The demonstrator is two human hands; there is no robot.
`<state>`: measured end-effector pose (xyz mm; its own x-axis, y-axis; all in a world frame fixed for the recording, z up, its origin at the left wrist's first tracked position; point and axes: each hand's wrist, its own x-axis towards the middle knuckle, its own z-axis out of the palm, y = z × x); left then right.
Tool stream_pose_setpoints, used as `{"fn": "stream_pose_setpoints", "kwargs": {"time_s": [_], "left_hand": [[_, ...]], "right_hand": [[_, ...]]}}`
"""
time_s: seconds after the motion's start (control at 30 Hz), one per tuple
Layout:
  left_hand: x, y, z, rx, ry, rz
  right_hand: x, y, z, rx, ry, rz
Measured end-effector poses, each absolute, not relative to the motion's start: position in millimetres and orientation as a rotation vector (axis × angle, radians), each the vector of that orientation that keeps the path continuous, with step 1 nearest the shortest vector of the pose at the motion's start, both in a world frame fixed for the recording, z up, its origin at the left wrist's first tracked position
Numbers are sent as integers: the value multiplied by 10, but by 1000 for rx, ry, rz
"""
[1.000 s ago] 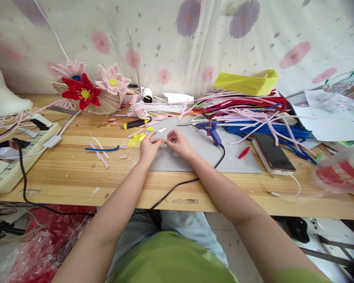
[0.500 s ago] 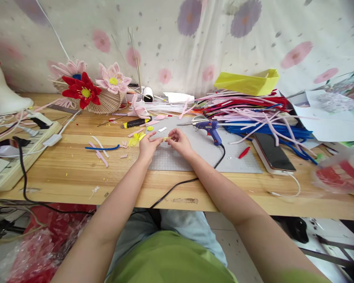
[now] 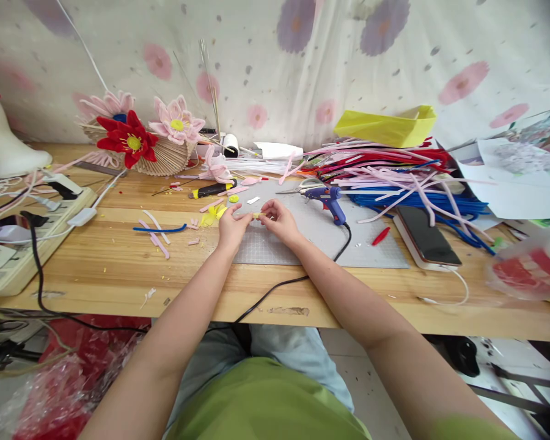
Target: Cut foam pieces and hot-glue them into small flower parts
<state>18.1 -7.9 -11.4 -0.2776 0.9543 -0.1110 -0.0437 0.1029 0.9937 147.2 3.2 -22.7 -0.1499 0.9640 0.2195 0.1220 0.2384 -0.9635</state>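
Observation:
My left hand (image 3: 232, 227) and my right hand (image 3: 280, 222) meet over the left part of a grey cutting mat (image 3: 275, 253). Between their fingertips is a small yellow strip (image 3: 257, 216), pinched from both sides. Yellow pieces (image 3: 209, 216) lie just left of my left hand. Behind my hands are a yellow disc (image 3: 233, 198) and a small white piece (image 3: 253, 200). A blue glue gun (image 3: 327, 200) rests on the mat to the right of my right hand, near scissors (image 3: 297, 188).
A power strip (image 3: 68, 220) stands at the left. Craft flowers (image 3: 134, 142) sit at the back left. Bundled stems (image 3: 394, 165), a phone (image 3: 428, 235) and a plastic tub (image 3: 527, 269) are on the right. A black cord (image 3: 279, 286) runs under my right forearm.
Both hands keep nearly the same pose around the yellow strip. The whole view has shifted very slightly; nothing else has visibly moved.

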Motion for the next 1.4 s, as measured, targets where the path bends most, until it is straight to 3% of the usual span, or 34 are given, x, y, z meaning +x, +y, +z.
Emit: {"fn": "stream_pose_setpoints", "kwargs": {"time_s": [0.5, 1.4], "left_hand": [[109, -90, -67, 960, 1356, 1277], [203, -78, -68, 767, 1269, 1473]], "right_hand": [[1501, 25, -185, -1088, -1505, 1066], [1408, 43, -252, -934, -1494, 1149]]}}
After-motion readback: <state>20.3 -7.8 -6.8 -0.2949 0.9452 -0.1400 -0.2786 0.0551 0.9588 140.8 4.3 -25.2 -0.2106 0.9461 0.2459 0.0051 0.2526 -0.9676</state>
